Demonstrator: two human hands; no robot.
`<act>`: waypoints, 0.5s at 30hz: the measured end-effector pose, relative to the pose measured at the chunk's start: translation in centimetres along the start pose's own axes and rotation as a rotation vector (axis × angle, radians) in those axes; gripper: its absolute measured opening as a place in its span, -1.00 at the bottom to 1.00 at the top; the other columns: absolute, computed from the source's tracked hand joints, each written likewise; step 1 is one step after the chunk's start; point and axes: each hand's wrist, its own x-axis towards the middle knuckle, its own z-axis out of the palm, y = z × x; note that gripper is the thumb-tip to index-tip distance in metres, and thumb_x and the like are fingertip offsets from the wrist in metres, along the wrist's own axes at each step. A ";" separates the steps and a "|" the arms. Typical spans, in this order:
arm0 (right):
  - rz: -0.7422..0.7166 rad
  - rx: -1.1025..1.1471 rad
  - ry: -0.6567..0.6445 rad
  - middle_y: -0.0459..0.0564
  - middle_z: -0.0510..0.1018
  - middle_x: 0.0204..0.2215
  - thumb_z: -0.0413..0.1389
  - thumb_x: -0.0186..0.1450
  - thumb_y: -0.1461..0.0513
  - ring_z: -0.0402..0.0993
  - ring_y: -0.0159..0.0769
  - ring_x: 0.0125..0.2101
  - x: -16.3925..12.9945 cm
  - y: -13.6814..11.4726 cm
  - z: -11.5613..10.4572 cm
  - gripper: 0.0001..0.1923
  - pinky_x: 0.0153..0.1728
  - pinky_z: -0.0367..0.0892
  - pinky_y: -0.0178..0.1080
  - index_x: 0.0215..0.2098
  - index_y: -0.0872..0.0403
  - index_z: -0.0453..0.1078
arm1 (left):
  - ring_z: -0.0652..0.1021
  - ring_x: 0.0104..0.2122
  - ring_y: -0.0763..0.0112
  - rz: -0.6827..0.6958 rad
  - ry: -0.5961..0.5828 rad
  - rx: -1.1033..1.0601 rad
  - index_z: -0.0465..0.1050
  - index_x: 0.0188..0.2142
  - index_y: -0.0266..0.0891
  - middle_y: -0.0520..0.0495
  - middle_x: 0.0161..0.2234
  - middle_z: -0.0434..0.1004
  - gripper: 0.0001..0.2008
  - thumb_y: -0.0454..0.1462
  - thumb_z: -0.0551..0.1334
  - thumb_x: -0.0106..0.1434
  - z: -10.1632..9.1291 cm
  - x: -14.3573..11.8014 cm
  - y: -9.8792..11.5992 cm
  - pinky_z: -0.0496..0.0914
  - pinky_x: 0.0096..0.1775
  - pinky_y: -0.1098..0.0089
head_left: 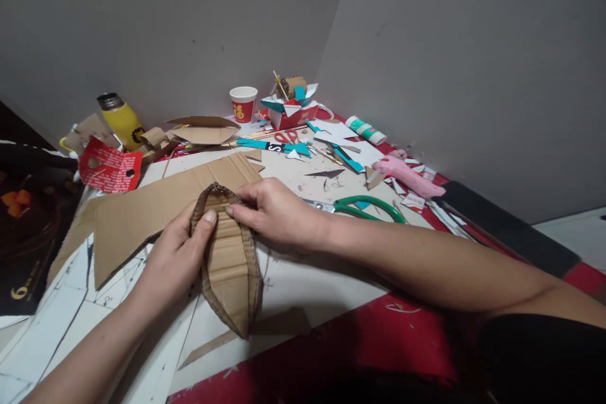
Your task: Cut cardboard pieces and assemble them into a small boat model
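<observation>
Both forearms were bare, no sleeves showed up to elbow. Left hand (173, 259) and right hand (277, 211): no gloves, rings, watch. Nails were short, unpainted. Black garment (544, 360) showed at lower right.

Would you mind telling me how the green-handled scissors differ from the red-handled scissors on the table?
The green-handled scissors lie near the right hand; the red-handled scissors lie farther back, by the paper cup. The green-handled scissors look larger and lie in the open; the red-handled scissors sit among paper scraps. Both lie flat, untouched.
</observation>
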 end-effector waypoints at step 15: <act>-0.046 0.346 -0.048 -0.09 0.54 -0.42 0.13 0.26 0.31 0.44 -0.40 -0.42 0.1 1.9 0.8 -0.78 -0.38 0.31 -0.37 -0.11 0.17 0.43 | 0.55 -0.04 0.12 -0.020 0.101 -0.103 0.41 0.07 -0.22 -0.17 0.02 0.55 -0.54 -0.07 0.25 0.24 -0.5 0.2 -0.6 0.40 -0.01 0.22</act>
